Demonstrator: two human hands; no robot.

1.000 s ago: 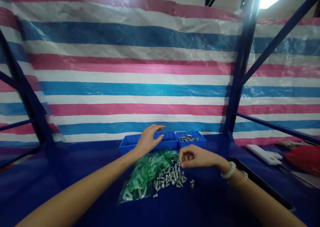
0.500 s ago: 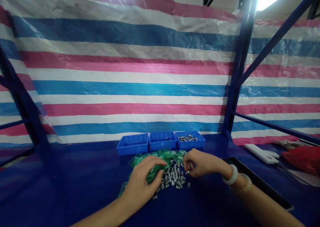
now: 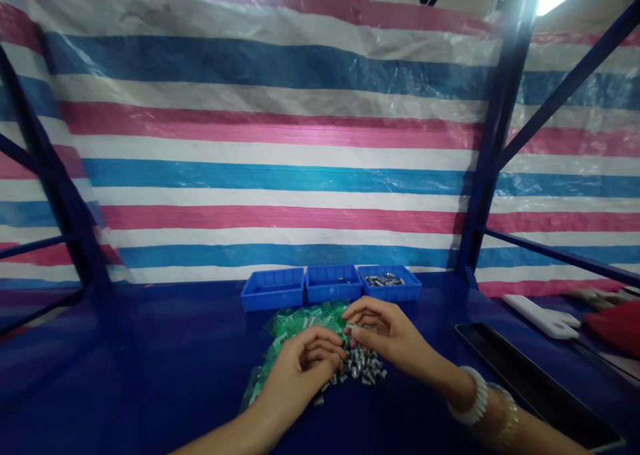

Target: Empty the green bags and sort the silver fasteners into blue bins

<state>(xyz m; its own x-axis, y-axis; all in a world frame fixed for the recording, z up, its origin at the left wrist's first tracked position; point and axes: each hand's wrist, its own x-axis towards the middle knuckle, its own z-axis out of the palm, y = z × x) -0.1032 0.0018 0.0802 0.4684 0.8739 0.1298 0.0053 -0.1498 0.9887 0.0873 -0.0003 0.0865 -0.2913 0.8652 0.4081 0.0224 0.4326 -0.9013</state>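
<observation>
A heap of small silvery metal fittings [image 3: 367, 365] lies on the blue tabletop between my hands. My left hand [image 3: 305, 371] curls at the heap's left side, its thumb and fingertips close together; whatever is between them is hidden. Behind and beside it lie crumpled green plastic bags [image 3: 295, 321], partly covered by that hand. Over the back of the heap, my right hand [image 3: 387, 328] pinches a small metal fitting [image 3: 351, 329] between thumb and fingers. The fingertips of both hands are near each other.
Three blue bins stand in a row behind the bags: left bin [image 3: 273, 301], middle bin [image 3: 333, 293], and right bin [image 3: 400, 291] with metal pieces inside. A dark flat tablet-like slab [image 3: 535, 381] and a white device [image 3: 540, 316] lie right. Blue frame posts [image 3: 493, 148] flank the table.
My right hand has moved left over the heap, from its right side. My left hand no longer shows the green bag bunched in its grasp. The view has shifted slightly.
</observation>
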